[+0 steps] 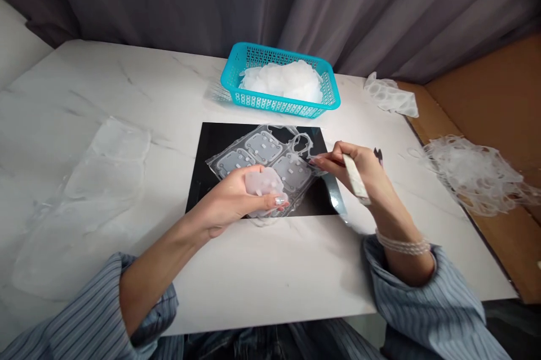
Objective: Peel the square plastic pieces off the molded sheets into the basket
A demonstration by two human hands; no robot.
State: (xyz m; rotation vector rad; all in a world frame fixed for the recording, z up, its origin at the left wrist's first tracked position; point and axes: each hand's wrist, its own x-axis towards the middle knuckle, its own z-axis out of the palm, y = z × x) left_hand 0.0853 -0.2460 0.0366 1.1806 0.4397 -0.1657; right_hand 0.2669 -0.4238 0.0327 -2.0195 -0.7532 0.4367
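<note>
My left hand [236, 196] is closed around translucent, rounded silicone-like pieces [264, 181], with the thumb pressed on top. Beneath it, a clear moulded sheet [291, 171] with several rounded panels lies tilted on a black mat [211, 137]. My right hand [346, 165] pinches thin clear edging at the sheet's right side. Tucked in that same hand is a tool with a pale, wrapped-looking handle [356, 180]; a dark forked end shows behind the wrist, and its kind is unclear. Loops of thin trim [301, 143] stick up at the sheet's upper corner.
A turquoise basket [281, 102] holding a pile of translucent pieces [287, 81] stands behind the mat. Clear sheets [105, 174] lie at left. On the right, tangled trim scraps [477, 174] rest in a cardboard box [494, 89], near a perforated sheet [391, 95].
</note>
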